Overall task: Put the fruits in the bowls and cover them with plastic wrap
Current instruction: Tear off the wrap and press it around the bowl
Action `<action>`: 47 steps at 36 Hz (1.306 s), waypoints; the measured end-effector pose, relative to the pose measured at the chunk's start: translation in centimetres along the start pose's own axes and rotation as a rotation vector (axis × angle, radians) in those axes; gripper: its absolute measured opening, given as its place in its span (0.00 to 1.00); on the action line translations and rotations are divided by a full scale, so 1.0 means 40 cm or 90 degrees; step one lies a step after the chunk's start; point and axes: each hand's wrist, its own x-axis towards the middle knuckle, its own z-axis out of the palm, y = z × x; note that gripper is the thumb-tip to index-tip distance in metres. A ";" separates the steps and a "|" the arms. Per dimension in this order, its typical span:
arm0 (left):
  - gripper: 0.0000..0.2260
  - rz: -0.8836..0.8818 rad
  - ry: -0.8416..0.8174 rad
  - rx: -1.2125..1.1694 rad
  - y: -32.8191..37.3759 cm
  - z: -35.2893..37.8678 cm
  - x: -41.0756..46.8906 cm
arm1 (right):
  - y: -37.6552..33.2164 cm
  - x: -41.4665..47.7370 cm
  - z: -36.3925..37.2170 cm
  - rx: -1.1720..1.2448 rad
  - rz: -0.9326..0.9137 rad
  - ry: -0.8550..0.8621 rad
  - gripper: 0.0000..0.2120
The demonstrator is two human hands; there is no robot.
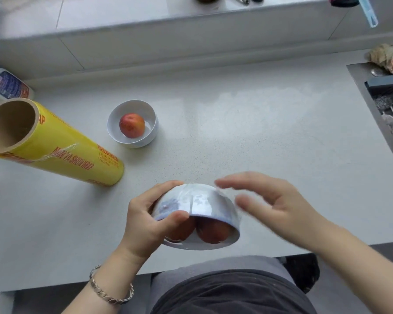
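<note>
My left hand [145, 220] grips a white bowl with blue patterns [197, 202], tilted so its mouth faces me. Two red fruits [211, 231] show inside, and clear plastic wrap [186, 196] clings over the bowl's outer wall. My right hand [268, 200] hovers over the bowl's right side, fingers spread and blurred, holding nothing that I can see. Farther back on the counter, a second white bowl [132, 141] stands upright and uncovered with one red fruit [132, 125] in it. A large yellow roll of plastic wrap [61, 150] lies on its side at the left.
The grey counter [259, 132] ends at its front edge just below the bowl. A sink with a rack [388, 105] sits at the right. A crumpled wrapper [383, 57] lies behind the sink. A white printed container [9, 87] stands at the far left.
</note>
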 end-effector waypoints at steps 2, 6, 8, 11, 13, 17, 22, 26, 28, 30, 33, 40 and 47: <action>0.24 0.007 0.007 -0.007 0.003 0.005 0.002 | 0.010 0.002 0.034 -0.045 -0.023 -0.045 0.20; 0.23 0.023 0.016 -0.017 0.012 0.008 0.002 | 0.016 0.035 0.057 -0.031 0.021 -0.084 0.27; 0.24 0.024 0.018 -0.015 0.015 0.006 0.002 | 0.013 0.051 0.055 0.008 0.061 -0.108 0.26; 0.24 0.023 0.035 -0.022 0.015 0.005 0.002 | 0.014 0.068 0.053 0.038 0.090 -0.140 0.25; 0.25 0.016 0.042 -0.038 0.014 0.006 0.003 | 0.019 0.074 0.055 0.057 0.112 -0.165 0.25; 0.29 -0.001 0.055 -0.065 0.008 0.017 0.006 | 0.042 0.067 0.044 0.132 0.129 -0.181 0.30; 0.28 -0.053 0.134 -0.187 -0.004 0.039 0.009 | 0.077 0.033 0.025 0.281 0.146 -0.154 0.28; 0.37 -0.127 0.112 -0.205 -0.011 0.045 0.008 | 0.096 0.027 0.034 0.320 0.152 -0.069 0.21; 0.37 -0.164 0.051 -0.156 -0.012 0.034 0.010 | 0.106 0.028 0.038 0.318 0.164 -0.035 0.19; 0.36 -0.194 -0.030 -0.078 -0.004 0.013 0.022 | 0.113 0.028 0.041 0.314 0.178 -0.015 0.18; 0.39 -0.205 -0.187 0.038 0.018 -0.018 0.062 | 0.117 0.029 0.041 0.292 0.185 -0.021 0.15; 0.23 -0.203 -0.384 0.188 0.049 0.011 0.102 | 0.100 0.052 0.044 0.225 0.179 -0.079 0.14; 0.20 -0.140 -0.186 0.094 0.013 0.033 0.048 | 0.100 0.059 0.049 0.178 0.232 -0.063 0.19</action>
